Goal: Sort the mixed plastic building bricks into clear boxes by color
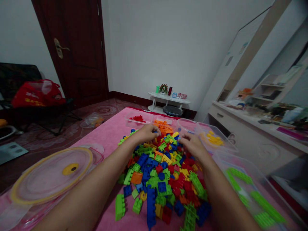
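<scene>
A heap of toy building bricks [156,173] in blue, green, red, yellow and orange spreads over a pink cloth. Over its far left part is my left hand [147,132], fingers closed, with a small blue brick [156,130] at the fingertips. My right hand [192,143] is at the heap's far right side, its fingers curled and partly blurred. Something bluish shows by those fingertips, too indistinct to name. Orange bricks [165,127] lie in a clear container just beyond both hands.
Clear boxes hold red bricks [137,119], yellow bricks [214,138] and long green bricks [266,203]. A round yellow-rimmed lid [51,175] lies on the pink cloth [113,123] at left. A white dresser [260,131] stands at right; a low white shelf [168,98] is against the wall.
</scene>
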The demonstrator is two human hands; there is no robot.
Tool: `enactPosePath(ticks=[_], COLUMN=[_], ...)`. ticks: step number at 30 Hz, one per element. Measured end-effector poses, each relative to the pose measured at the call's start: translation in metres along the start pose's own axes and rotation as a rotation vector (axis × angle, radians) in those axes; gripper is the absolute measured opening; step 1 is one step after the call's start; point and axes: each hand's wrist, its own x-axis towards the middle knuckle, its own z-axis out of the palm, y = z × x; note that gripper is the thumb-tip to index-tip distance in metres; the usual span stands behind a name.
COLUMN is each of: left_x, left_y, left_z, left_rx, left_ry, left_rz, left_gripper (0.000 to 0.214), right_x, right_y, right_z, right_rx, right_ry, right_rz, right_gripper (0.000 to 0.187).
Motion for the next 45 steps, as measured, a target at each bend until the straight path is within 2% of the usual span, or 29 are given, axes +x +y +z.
enactPosePath(ticks=[1,3,5,7,10,13,15,18,22,25,29,34,38,41,45], left_x=[-0.001,-0.005,-0.009,-0.010,-0.006,-0.001,0.001,-0.001,-0.006,-0.009,-0.011,-0.011,-0.010,-0.013,-0.022], left_y=[0.003,0.011,0.016,0.016,0.009,-0.001,-0.003,0.000,0.009,0.016,0.023,0.023,0.021,0.025,0.035], left_z=[-0.002,-0.007,-0.010,-0.011,-0.009,-0.007,-0.007,-0.006,-0.004,-0.002,0.000,-0.001,0.000,-0.002,-0.007], left_rx=[-0.121,-0.306,-0.352,-0.279,-0.141,-0.062,0.019,0.139,0.195,0.198,0.149,0.154,0.147,0.011,-0.279], left_ry=[0.003,0.000,-0.020,-0.026,-0.010,-0.062,-0.097,-0.084,-0.134,-0.182,-0.173,-0.168,-0.177,-0.209,-0.270], left_rz=[-0.044,-0.086,-0.072,-0.028,0.058,0.127,0.130,0.088,0.087,0.140,0.250,0.223,0.220,0.270,0.170], left_gripper=[0.015,0.015,0.017,0.022,0.025,0.022,0.024,0.030,0.041,0.049,0.037,0.044,0.042,0.038,0.042], right_x=[0.000,0.000,-0.001,0.000,0.002,0.001,-0.001,-0.005,-0.011,-0.015,-0.019,-0.023,-0.028,-0.029,-0.028], right_y=[-0.002,-0.004,-0.003,0.002,0.012,0.016,0.014,0.006,-0.011,-0.020,-0.025,-0.028,-0.034,-0.038,-0.041], right_z=[-0.001,-0.003,-0.002,0.000,0.006,0.013,0.016,0.016,0.014,0.015,0.018,0.021,0.023,0.022,0.018], right_rx=[0.215,0.582,0.696,0.488,-0.172,-0.774,-0.989,-1.085,-1.024,-0.894,-0.749,-0.780,-0.773,-0.626,-0.329], right_ry=[0.035,0.012,-0.063,-0.072,-0.031,0.025,0.046,0.032,0.042,0.027,0.030,0.069,0.130,0.103,0.044], right_rz=[0.022,0.061,0.092,0.061,-0.096,-0.181,-0.163,-0.131,-0.218,-0.307,-0.365,-0.395,-0.441,-0.503,-0.605], right_gripper=[0.010,0.017,0.023,0.024,0.021,0.031,0.031,0.023,0.024,0.025,0.022,0.014,0.017,0.022,0.024])
